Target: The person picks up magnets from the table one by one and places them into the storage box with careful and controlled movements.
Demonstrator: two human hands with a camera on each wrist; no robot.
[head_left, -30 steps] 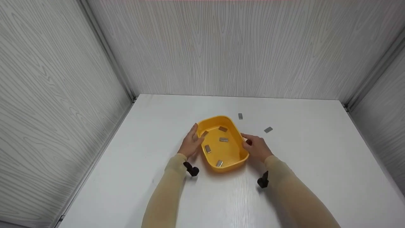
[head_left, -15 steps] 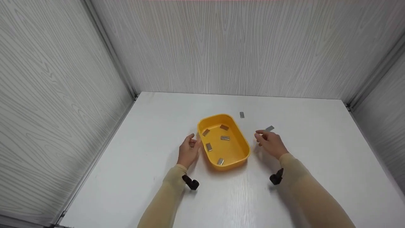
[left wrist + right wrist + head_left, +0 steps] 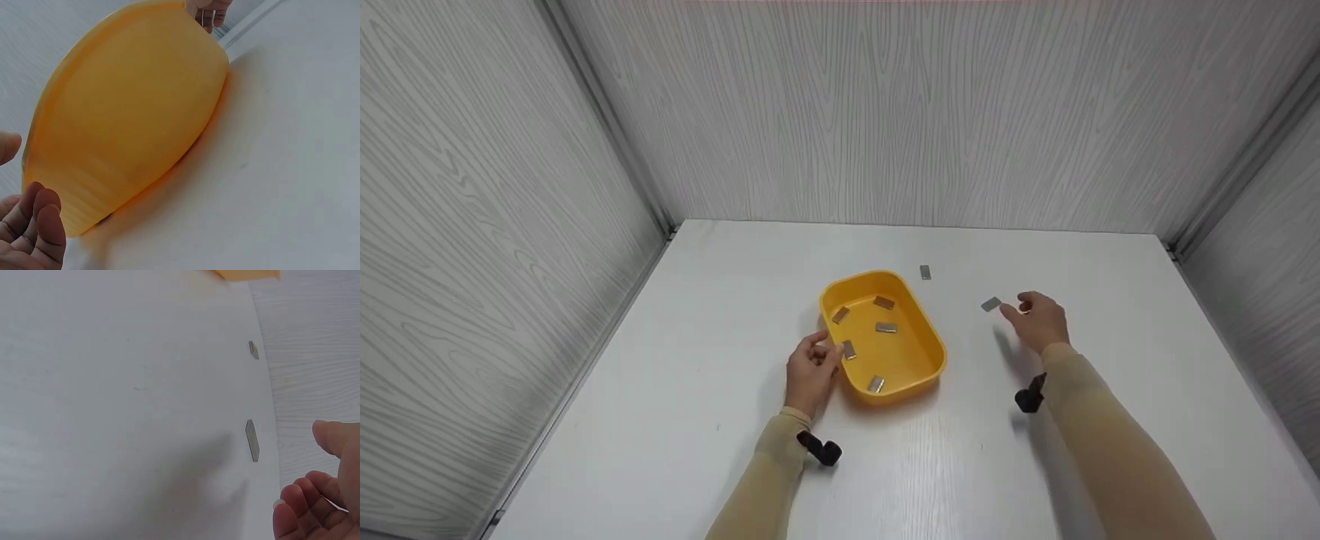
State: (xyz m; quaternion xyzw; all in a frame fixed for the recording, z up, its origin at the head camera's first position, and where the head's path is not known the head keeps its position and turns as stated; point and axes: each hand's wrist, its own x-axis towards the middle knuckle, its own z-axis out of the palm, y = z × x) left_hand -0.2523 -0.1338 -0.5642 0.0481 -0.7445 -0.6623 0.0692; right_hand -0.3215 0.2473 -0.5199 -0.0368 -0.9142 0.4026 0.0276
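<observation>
A yellow plastic tray with rounded corners stands on the white table, several small grey metallic rectangular pieces lying in it. My left hand is at its left side, thumb by the rim and fingers loosely bent; in the left wrist view the fingers appear beside the tray's outer wall, and contact is hard to judge. Over the table to the right, my right hand has thumb and fingers apart, holding nothing. Just left of its thumb lies a loose grey piece, also visible in the right wrist view.
Another loose grey piece lies behind the tray, toward the table's back edge. Pale wood-grain panels enclose the white table at the back and both sides. Each wrist carries a small black camera mount.
Both hands were at the tray's sides one second ago. My right hand has since let go and moved right to the loose piece; my left hand has slid slightly nearer along the tray's side.
</observation>
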